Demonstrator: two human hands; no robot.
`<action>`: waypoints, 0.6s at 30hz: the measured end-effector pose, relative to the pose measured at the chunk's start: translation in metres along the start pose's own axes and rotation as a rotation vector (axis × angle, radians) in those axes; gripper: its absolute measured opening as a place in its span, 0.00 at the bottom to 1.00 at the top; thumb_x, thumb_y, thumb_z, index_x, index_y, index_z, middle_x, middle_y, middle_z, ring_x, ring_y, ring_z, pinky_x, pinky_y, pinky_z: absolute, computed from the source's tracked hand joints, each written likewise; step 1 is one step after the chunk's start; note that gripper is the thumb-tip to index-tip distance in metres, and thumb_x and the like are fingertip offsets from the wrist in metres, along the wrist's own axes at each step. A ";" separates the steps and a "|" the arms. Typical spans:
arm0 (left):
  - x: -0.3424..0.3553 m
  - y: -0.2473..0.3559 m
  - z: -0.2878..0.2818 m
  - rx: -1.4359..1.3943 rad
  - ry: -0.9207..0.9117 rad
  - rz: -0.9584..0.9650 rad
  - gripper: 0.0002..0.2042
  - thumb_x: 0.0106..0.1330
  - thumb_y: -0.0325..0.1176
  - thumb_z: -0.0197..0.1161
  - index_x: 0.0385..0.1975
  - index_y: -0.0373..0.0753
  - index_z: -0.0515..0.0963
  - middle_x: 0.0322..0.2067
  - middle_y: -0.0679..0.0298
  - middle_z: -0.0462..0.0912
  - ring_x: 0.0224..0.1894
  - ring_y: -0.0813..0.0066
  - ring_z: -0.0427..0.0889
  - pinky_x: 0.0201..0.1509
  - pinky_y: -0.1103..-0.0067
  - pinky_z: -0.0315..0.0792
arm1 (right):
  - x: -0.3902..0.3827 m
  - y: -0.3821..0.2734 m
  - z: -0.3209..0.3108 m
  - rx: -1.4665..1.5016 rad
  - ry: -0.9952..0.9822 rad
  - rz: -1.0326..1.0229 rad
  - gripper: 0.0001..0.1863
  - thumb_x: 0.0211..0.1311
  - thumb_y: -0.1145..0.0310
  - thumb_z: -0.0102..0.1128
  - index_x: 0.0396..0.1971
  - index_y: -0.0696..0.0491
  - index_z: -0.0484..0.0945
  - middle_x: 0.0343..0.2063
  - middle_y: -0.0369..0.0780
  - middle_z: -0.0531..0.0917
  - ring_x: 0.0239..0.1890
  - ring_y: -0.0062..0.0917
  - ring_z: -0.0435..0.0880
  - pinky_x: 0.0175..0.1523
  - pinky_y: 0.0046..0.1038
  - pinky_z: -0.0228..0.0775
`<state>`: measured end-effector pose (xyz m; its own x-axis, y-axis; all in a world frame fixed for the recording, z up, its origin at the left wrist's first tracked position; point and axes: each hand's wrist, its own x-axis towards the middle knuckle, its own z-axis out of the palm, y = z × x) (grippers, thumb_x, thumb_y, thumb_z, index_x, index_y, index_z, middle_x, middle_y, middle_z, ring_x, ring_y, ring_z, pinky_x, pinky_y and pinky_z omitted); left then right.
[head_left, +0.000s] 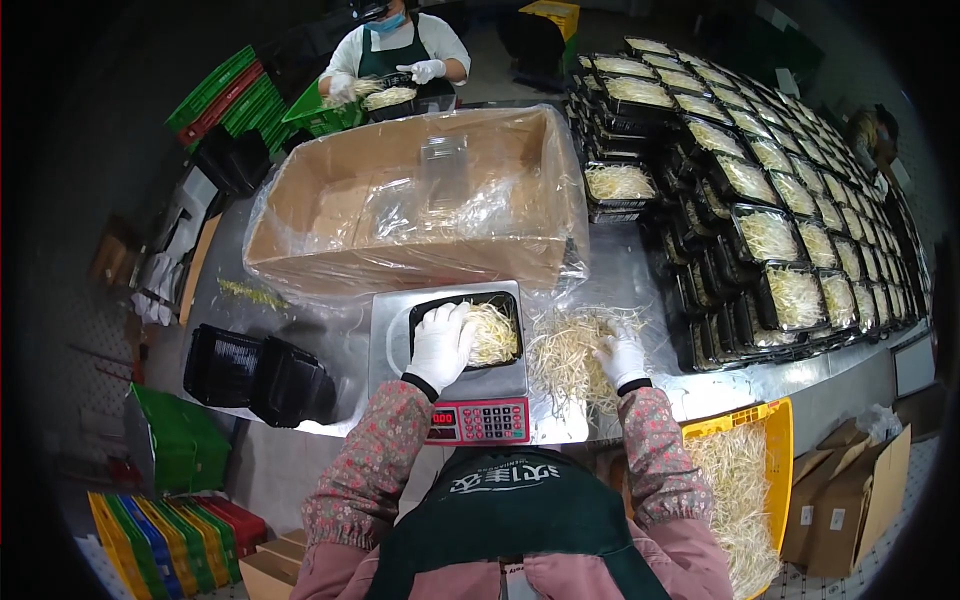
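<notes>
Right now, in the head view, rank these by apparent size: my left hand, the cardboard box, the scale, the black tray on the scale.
1. Cardboard box
2. Scale
3. Black tray on the scale, partly covered
4. Left hand, gloved, smaller than the tray's outline

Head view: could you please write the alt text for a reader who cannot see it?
A person's gloved left hand rests on sprouts in a black tray on a scale, while the gloved right hand touches a loose sprout pile. Beyond are a plastic-lined cardboard box and a co-worker; filled trays are stacked at right.
</notes>
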<state>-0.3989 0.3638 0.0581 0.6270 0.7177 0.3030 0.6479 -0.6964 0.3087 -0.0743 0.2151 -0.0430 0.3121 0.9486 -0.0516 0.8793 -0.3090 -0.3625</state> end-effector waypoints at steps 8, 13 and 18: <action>-0.023 -0.015 -0.029 -0.242 0.359 -0.095 0.21 0.65 0.35 0.58 0.56 0.34 0.71 0.49 0.50 0.77 0.51 0.53 0.75 0.58 0.65 0.66 | 0.010 -0.092 -0.111 0.457 0.094 -0.180 0.15 0.56 0.58 0.66 0.38 0.53 0.82 0.31 0.46 0.84 0.36 0.41 0.84 0.41 0.34 0.75; -0.030 -0.030 0.000 -1.088 0.525 -0.301 0.24 0.78 0.37 0.39 0.69 0.35 0.53 0.64 0.51 0.66 0.64 0.61 0.69 0.65 0.72 0.64 | 0.038 -0.208 -0.125 0.250 0.177 -0.729 0.14 0.58 0.57 0.62 0.38 0.50 0.81 0.31 0.42 0.83 0.35 0.37 0.83 0.38 0.36 0.74; -0.029 -0.014 -0.008 -0.319 0.361 -0.137 0.27 0.66 0.31 0.53 0.66 0.34 0.60 0.59 0.47 0.70 0.63 0.49 0.68 0.68 0.67 0.59 | 0.060 -0.256 -0.052 -0.036 -0.053 -0.841 0.20 0.56 0.58 0.61 0.44 0.54 0.76 0.43 0.48 0.79 0.46 0.42 0.78 0.48 0.39 0.72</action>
<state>-0.4292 0.3529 0.0520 0.3195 0.7949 0.5158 0.5140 -0.6027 0.6105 -0.2619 0.3480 0.0952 -0.4681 0.8656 0.1779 0.8226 0.5004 -0.2700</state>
